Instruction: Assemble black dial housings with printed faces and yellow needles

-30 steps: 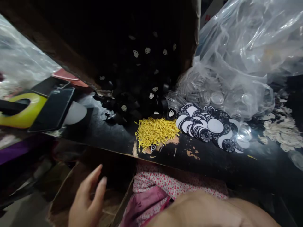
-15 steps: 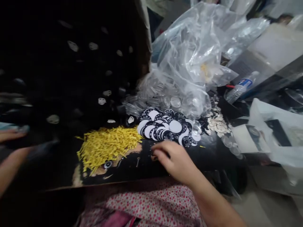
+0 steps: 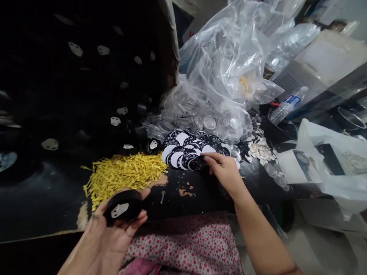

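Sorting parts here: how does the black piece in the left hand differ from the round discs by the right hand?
The black piece is thick, all black with one small white plate; the discs are flat, white with black printed rims. The piece lies alone in the left hand; the discs overlap in a pile on the table, touched by the right hand. Both look round.
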`<state>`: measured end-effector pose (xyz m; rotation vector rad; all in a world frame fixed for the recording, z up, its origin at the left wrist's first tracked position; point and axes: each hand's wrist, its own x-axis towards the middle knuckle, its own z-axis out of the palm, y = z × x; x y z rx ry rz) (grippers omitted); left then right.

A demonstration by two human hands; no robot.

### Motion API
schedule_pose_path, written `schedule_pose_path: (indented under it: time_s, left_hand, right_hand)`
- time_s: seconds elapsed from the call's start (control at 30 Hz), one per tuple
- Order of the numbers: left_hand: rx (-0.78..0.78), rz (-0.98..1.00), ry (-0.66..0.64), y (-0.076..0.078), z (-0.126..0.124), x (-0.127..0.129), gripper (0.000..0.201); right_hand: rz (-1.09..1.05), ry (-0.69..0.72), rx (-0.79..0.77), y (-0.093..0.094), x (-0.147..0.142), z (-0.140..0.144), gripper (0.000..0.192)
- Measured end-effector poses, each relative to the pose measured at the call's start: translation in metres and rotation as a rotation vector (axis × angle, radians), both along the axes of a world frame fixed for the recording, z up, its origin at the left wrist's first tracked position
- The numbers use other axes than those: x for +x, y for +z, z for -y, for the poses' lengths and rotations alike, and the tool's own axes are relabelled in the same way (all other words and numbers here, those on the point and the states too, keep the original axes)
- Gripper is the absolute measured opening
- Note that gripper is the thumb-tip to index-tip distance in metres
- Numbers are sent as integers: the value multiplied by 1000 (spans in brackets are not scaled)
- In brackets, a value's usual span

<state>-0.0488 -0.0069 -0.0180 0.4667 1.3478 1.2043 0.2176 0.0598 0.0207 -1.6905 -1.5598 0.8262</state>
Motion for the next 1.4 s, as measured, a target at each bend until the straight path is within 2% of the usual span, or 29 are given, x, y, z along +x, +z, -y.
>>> schedule_pose_path:
  time_s: [0.1,0.23,0.27,0.33,0.4,0.47,0.63,0.7,0.87,1.07,1.17,1.3,1.4]
  left_hand:
    - [-19,172,6,13,-1,17,43]
    - [54,314,-70,28,-4,41,46]
    - [61,323,-87,29,-5,46,46]
    - [55,329,-77,30,-7,52,44]
    - [45,320,-26,29,-9,55,42]
    - [36,302,2,29,-10,56,41]
    - [-27,224,-124,23,-2,62,45]
    - [16,150,-177,17,2,62,45]
    - [137,-13,-281,3,5,57,42]
    - [175,-37,-374,3,0,53,40]
    - [180,-84,-413,5,-1,51,41]
    - [178,-120,-419,4,-1,49,40]
    - [172,-65,-423,3,-2,50,41]
  right_hand:
    - [-66,39,49,11,-12,11,18]
    - [-112,277,-124,19,-40,26,24]
    - [-151,296,-150,19,-45,28,27]
    - [-277,233,-171,16,-50,30,26]
    - [-378,132,-159,15,-50,31,19]
    - [-390,96,-118,17,-49,33,11]
    - [-160,186,29,26,-59,36,10]
    - [-133,158,-23,25,-64,36,1]
    - [-254,137,-214,18,-65,33,15]
    - [-231,197,-243,21,-57,33,13]
    - [-198,179,-267,20,-55,33,13]
    - [-252,183,-328,16,-55,32,16]
    - [-209,183,-279,17,-56,33,15]
